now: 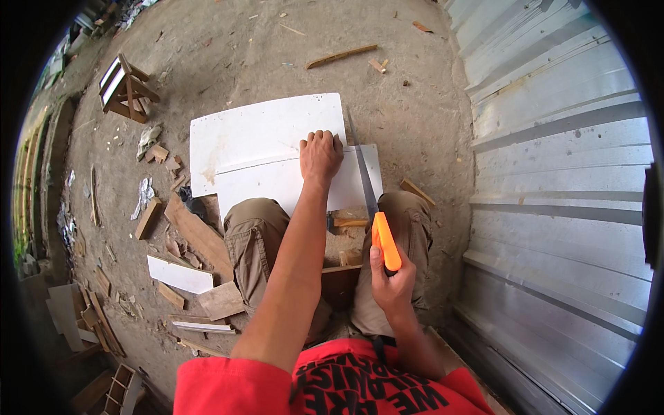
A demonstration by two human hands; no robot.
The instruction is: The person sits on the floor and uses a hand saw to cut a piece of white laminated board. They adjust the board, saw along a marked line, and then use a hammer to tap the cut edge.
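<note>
Dirt ground strewn with wood scraps spreads beneath me, corrugated metal sheets along the right. My right hand (391, 283) is closed around the saw (370, 207) by its orange handle, blade running forward across the white board (263, 138). My left hand (320, 155) presses flat on the board, just left of the blade.

Flat white rectangular board (270, 149), smudged brown near its left edge, lying on the dirt ground before the knees; handsaw with orange plastic handle (377, 218), its grey blade crossing the board's right end
</note>
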